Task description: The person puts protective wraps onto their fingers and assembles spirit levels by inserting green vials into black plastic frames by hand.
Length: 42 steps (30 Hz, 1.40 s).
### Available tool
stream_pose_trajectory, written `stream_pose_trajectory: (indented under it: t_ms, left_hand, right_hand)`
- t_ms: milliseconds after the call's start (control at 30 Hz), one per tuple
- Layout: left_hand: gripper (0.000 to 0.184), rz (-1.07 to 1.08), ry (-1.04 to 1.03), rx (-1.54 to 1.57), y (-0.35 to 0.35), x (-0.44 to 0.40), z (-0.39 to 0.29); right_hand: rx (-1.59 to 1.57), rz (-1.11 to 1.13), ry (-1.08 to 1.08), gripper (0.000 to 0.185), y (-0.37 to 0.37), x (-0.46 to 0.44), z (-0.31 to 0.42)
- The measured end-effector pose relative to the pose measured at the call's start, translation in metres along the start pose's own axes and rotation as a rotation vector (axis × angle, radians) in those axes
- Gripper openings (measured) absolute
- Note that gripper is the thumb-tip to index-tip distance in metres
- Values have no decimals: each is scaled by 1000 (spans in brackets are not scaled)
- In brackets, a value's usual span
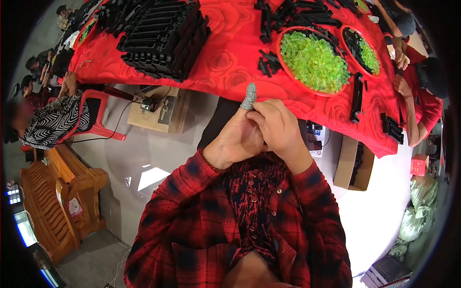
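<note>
A grey knitted finger sleeve [248, 96] covers the thumb of my left hand [236, 139]. That thumb points up and the palm faces me; the other fingers are mostly hidden behind my right hand [282, 126]. My right thumb and forefinger are closed at the sleeve's lower edge, pinching it. Both hands are together in front of the edge of the table [225, 62], which has a red rose-patterned cloth. Beyond them, a red-rimmed basin [314, 60] is full of small clear green pieces.
Stacked black plastic parts [163, 41] stand at the left of the table. Loose black strips [302, 14] lie at the back. A second basin [361, 52] holds black and green pieces. People sit at both sides. Cardboard boxes [161, 110] and a wooden bench [53, 201] stand below.
</note>
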<state>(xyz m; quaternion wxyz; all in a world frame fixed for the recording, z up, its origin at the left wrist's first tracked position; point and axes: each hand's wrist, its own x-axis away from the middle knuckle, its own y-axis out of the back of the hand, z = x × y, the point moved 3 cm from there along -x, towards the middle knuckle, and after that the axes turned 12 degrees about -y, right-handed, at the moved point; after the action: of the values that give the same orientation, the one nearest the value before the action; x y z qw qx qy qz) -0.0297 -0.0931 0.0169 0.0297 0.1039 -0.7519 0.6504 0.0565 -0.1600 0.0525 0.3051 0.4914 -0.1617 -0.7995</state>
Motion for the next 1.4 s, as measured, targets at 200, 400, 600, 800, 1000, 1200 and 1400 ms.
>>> stream_pose_trajectory:
  t_ms: [200, 400, 600, 800, 1000, 1200, 1400]
  left_hand:
    - [57, -143, -52, -64, -8, 6, 3]
    - [51, -145, -74, 9, -4, 7, 2]
    - [60, -87, -775, -773, -4, -4, -24]
    - [50, -157, -1258, -2017, -24, 6, -46]
    - [30, -158, -359, -411, 1, -15, -30]
    - [30, -310, -946, -1462, 1, -18, -51]
    - [34, -166, -1290, -2130, -11, -15, -56]
  right_hand:
    - [-140, 141, -47, 23, 7, -10, 4]
    - [-238, 193, -151, 25, 2, -7, 6]
    - [-304, 184, -162, 28, 8, 1, 11]
    - [-274, 79, -186, 32, -10, 18, 3]
    - [-263, 83, -192, 27, -13, 13, 2]
    - [-165, 76, -320, 27, -4, 6, -2]
    - [-79, 190, -245, 24, -12, 2, -10]
